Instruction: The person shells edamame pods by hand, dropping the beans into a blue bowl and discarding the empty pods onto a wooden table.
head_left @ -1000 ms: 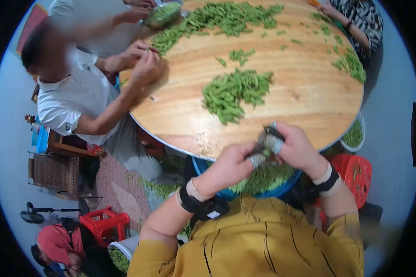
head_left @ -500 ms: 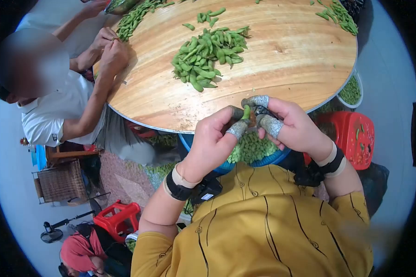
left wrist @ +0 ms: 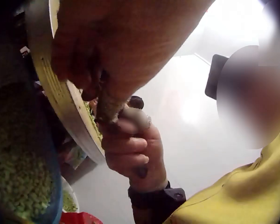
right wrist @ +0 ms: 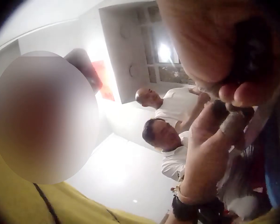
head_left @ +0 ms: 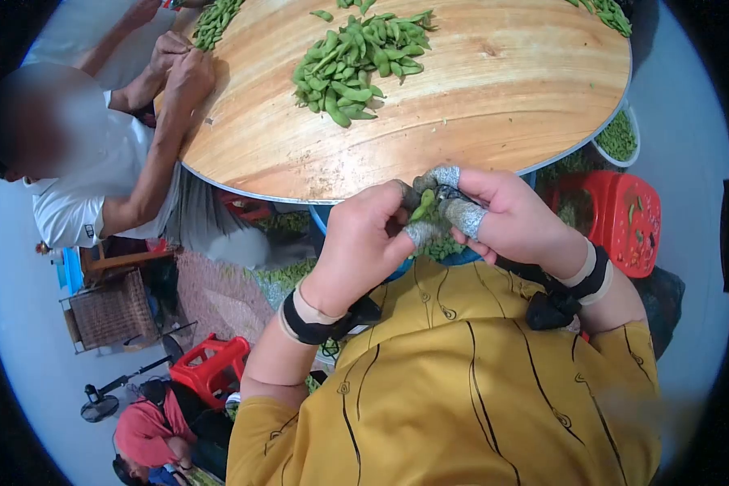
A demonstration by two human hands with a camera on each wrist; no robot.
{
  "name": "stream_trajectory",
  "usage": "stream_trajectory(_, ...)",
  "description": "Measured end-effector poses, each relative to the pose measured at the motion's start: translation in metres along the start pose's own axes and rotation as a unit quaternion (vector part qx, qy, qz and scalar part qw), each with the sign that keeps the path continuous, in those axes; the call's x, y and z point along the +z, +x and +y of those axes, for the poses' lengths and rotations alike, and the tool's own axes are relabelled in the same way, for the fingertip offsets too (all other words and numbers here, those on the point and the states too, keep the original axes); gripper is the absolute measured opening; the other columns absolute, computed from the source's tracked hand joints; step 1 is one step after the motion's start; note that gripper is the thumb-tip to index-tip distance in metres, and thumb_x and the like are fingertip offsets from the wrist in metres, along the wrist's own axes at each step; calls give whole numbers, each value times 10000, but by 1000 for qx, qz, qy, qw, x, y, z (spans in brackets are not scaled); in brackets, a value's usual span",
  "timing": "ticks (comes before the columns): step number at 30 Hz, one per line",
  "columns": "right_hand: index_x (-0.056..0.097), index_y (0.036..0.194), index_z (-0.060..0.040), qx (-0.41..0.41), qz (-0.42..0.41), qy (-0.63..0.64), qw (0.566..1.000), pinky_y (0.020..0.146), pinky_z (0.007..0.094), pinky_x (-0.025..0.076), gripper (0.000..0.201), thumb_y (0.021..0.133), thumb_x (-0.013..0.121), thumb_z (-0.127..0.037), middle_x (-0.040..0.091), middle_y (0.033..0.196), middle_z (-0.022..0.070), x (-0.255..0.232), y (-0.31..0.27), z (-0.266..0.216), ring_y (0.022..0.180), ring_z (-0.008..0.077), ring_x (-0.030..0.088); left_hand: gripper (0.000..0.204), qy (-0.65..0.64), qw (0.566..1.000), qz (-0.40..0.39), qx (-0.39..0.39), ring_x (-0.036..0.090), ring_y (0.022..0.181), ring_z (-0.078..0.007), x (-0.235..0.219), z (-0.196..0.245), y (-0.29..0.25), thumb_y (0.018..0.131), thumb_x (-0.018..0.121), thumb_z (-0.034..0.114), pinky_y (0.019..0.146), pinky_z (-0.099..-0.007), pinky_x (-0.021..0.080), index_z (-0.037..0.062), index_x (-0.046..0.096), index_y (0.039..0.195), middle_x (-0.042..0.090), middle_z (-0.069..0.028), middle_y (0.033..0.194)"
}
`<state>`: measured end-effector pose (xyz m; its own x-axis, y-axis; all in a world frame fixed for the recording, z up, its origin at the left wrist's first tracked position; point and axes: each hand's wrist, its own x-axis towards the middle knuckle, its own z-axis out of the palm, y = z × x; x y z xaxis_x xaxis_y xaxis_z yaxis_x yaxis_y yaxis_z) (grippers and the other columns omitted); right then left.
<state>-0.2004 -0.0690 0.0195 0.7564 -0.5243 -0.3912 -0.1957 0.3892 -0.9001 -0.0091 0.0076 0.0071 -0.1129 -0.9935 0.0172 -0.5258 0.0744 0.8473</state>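
Between my two hands, in the head view, is a green soybean pod (head_left: 422,205). My left hand (head_left: 364,231) pinches it between thumb and forefinger, both wrapped in grey tape. On the pod's other side my right hand (head_left: 514,215) has its taped thumb and forefinger closed in at the pod, meeting the left fingertips. A dark, glinting patch shows between those right fingers; I cannot tell what it is. Below the hands a blue tub (head_left: 320,217) of shelled green beans (head_left: 441,248) is partly hidden. Both wrist views show the hands together, with the pod mostly hidden.
A pile of soybean pods (head_left: 356,69) lies on the round wooden table (head_left: 494,97). A person in a white shirt (head_left: 130,154) works at its left edge. A red stool (head_left: 624,223) and a white bucket of beans (head_left: 618,138) stand at right.
The view has tipped down and rightward, so the table and pile sit higher and further left. My hands have come together at the pod, which now leans between the fingertips.
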Motion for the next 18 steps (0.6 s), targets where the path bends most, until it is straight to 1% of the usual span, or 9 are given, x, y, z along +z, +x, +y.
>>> stream_trajectory(2,593,1145,-80,-14,5,-34,999,418,201,412,365,819,440,-20,536,672,-28,3,-2,-5,478,45,472,169,214,968,72,108,559,614,-273,3,2,0,723,665,12,534,-320,445,-5,564,857,549,-114,708)
stream_trajectory(6,603,1115,-69,-35,23,-70,997,430,211,397,333,826,449,-14,533,676,-37,4,-3,-5,484,47,462,176,270,951,96,117,547,635,-359,11,-2,-3,694,659,2,543,-330,444,-2,566,843,550,-171,730)
stream_trajectory(9,609,1112,-67,-39,7,-71,997,483,210,394,329,828,457,-1,527,680,-47,2,-1,5,544,34,474,82,134,978,100,122,544,588,-275,16,-9,-5,791,607,34,535,-314,435,-3,567,852,558,-115,709)
stream_trajectory(10,610,1113,-68,-56,10,-66,996,513,209,395,330,823,472,8,528,693,-51,2,1,11,581,29,479,68,-26,998,60,-18,538,587,-220,16,-5,-7,846,556,53,539,-295,433,-5,567,880,561,-84,719)
stream_trajectory(11,611,1113,-70,-74,13,-62,995,542,207,397,331,818,487,17,529,706,-55,2,2,14,617,23,483,101,-184,970,18,-158,531,585,-165,16,-2,-8,901,505,72,543,-276,432,-7,568,908,563,-53,730)
stream_trajectory(12,611,1113,-70,-73,13,-62,995,542,207,397,331,818,487,17,529,706,-55,2,1,15,617,23,483,101,-184,970,18,-159,531,585,-165,15,-5,-9,901,505,72,543,-276,432,-7,568,908,563,-53,730)
stream_trajectory(14,608,1122,-73,-71,13,-1,997,578,222,413,332,815,519,16,580,766,-31,4,-2,18,685,34,496,181,-439,872,-58,-211,505,615,-82,10,-11,-10,956,420,96,557,-235,426,-15,561,986,558,-16,758)
stream_trajectory(16,605,1090,-55,-163,59,-67,983,586,242,424,299,804,540,3,582,769,2,1,5,37,678,65,508,179,-418,879,-73,-217,511,636,-79,8,-6,-10,943,422,66,583,-218,431,-18,552,1032,570,-26,776)
stream_trajectory(18,601,1057,-37,-252,103,-130,953,593,261,436,269,793,561,-11,584,771,36,0,5,35,671,97,520,189,-280,941,-92,-167,509,664,-75,11,-7,-12,919,417,27,606,-211,437,-17,553,1043,566,-16,795)
